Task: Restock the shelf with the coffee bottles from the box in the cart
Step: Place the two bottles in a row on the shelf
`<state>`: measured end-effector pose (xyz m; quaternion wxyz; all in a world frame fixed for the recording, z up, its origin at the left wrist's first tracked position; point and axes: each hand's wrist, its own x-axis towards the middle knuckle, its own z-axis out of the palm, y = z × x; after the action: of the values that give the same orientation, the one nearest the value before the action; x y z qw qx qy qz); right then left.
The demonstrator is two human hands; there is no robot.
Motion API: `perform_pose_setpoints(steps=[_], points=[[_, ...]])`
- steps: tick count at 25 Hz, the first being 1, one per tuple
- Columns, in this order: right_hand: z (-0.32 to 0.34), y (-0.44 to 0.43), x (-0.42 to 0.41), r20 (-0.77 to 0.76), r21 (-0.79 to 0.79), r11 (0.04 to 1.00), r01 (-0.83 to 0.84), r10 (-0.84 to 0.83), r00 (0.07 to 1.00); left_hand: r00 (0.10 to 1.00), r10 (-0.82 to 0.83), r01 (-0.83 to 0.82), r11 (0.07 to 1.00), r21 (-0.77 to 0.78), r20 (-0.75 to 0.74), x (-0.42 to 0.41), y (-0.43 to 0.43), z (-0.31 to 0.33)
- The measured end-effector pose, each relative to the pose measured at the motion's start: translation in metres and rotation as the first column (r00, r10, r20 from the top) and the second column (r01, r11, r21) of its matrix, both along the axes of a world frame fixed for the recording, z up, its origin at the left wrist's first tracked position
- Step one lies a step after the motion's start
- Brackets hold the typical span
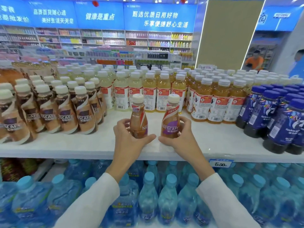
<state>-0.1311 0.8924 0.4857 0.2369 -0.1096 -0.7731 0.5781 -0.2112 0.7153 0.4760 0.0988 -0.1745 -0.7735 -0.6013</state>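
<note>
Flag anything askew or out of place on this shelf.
Nothing spilled or damaged. The coffee bottle in the left hand is turned, its logo half hidden, while the other bottle in the right hand faces front.

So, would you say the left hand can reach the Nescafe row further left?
Probably yes: only bare shelf lies between the left hand and the Nescafe row, though it grips a coffee bottle.

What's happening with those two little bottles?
A person is filling a shop shelf. The left hand grips one coffee bottle and the right hand grips a second bottle, both upright over the shelf's bare patch, right of the coffee row already there. Neither is let go yet.
</note>
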Motion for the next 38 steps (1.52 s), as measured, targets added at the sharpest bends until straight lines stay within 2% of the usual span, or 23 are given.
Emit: perform_pose_setpoints(steps=[4,8,11,17,23,28,32,38], points=[[-0.003,0.003,0.003,0.002,0.040,0.997,0.068,-0.068,0.998,0.999,0.008,-0.007,1.000,-0.016,0.035,0.001,-0.006,0.000],[-0.005,-0.001,0.003,-0.004,0.059,0.997,0.044,-0.044,0.999,0.950,-0.253,0.257,0.966,0.005,0.185,-0.018,-0.016,0.007],[-0.006,-0.007,0.002,-0.013,0.069,0.997,0.040,-0.039,0.999,0.917,-0.356,0.366,0.930,-0.024,0.177,-0.020,-0.015,0.007],[-0.005,-0.008,0.010,-0.025,0.054,0.997,0.062,-0.061,0.998,0.941,-0.321,0.325,0.946,-0.017,0.111,-0.011,-0.011,0.002],[-0.011,-0.020,0.007,-0.078,0.056,0.980,0.191,-0.186,0.979,0.992,-0.126,0.127,0.990,-0.054,0.022,-0.001,-0.003,0.000],[-0.002,-0.027,-0.042,-0.026,0.111,0.988,0.103,-0.101,0.995,0.997,-0.058,0.064,0.988,-0.138,0.047,-0.041,-0.011,0.007],[0.010,-0.028,-0.104,0.005,0.129,0.990,0.055,-0.056,0.998,0.997,-0.028,0.035,0.994,-0.101,0.077,-0.095,-0.007,0.019],[0.005,-0.014,-0.157,-0.001,0.123,0.988,0.097,-0.097,0.995,0.996,0.000,0.003,0.999,-0.034,0.090,-0.139,0.011,0.015]])
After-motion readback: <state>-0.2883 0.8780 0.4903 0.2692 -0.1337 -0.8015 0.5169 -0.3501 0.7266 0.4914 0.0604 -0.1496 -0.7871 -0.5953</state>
